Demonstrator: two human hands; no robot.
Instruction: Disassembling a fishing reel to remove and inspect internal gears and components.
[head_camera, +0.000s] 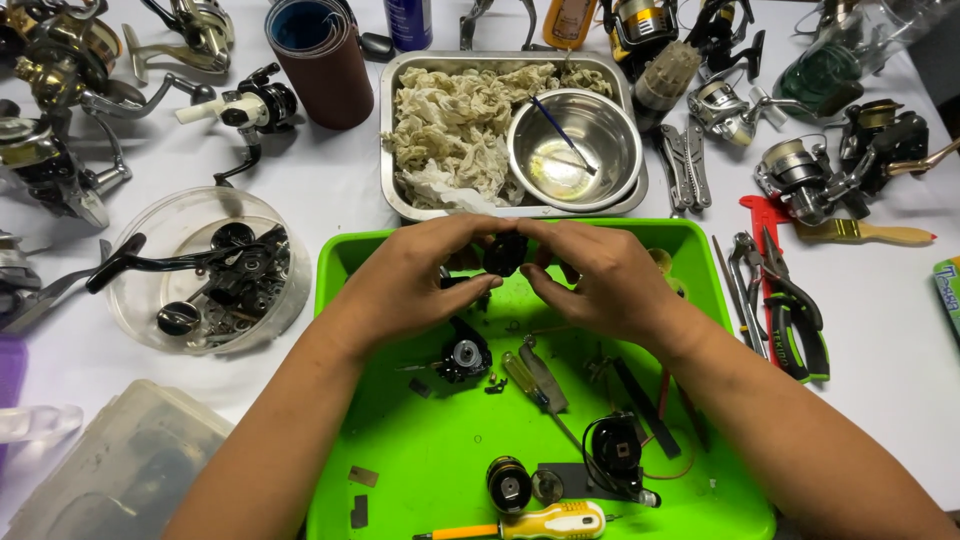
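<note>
Over the far end of the green tray (345, 262), the left hand (410, 285) and right hand (600, 283) pinch a small black reel part (505, 253) between closed fingertips, apparently mid-disassembly, needing a firm counter-twisting grip next.

A dark blue can (409, 22) with a label stands at the top of the table, just left of an orange bottle (571, 20). A green and blue packet (949, 291) peeks in at the right edge. A clear plastic box (125, 465) sits at the bottom left.
</note>
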